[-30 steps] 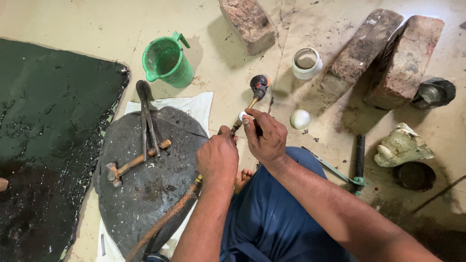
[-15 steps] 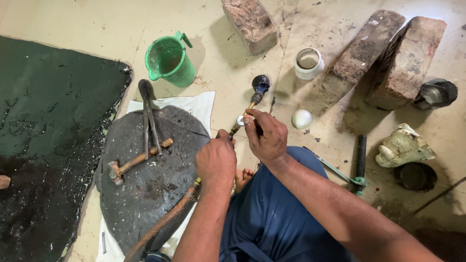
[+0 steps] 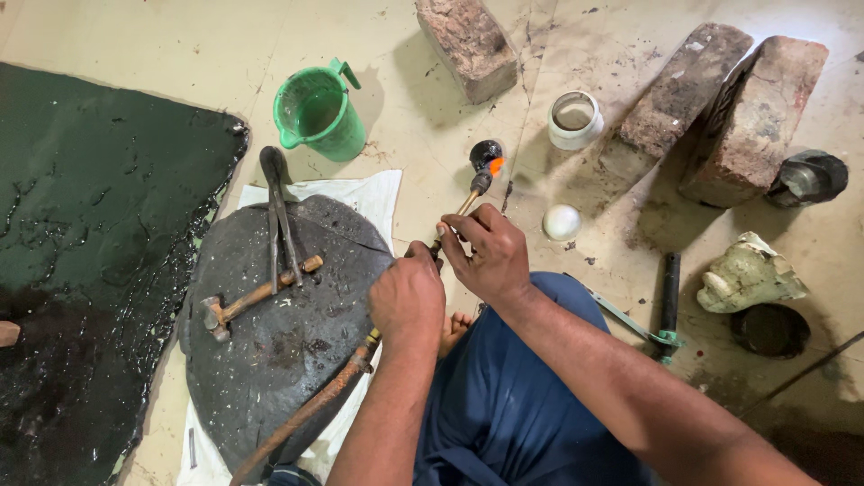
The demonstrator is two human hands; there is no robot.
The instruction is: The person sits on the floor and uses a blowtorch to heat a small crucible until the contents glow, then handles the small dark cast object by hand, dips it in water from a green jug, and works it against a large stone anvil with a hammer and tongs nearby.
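Fingers of the left hand (image 3: pixel 407 301) clench a brass blowtorch (image 3: pixel 454 216); right hand (image 3: pixel 486 252) fingers pinch its valve. An orange flame (image 3: pixel 494 166) already burns at the nozzle. Left to right: dark mat (image 3: pixel 81 225), rough round stone slab (image 3: pixel 288 333) bearing tongs (image 3: pixel 277 211) and hammer (image 3: pixel 256 297), green plastic jug (image 3: pixel 319 112), weathered bricks (image 3: pixel 720 99).
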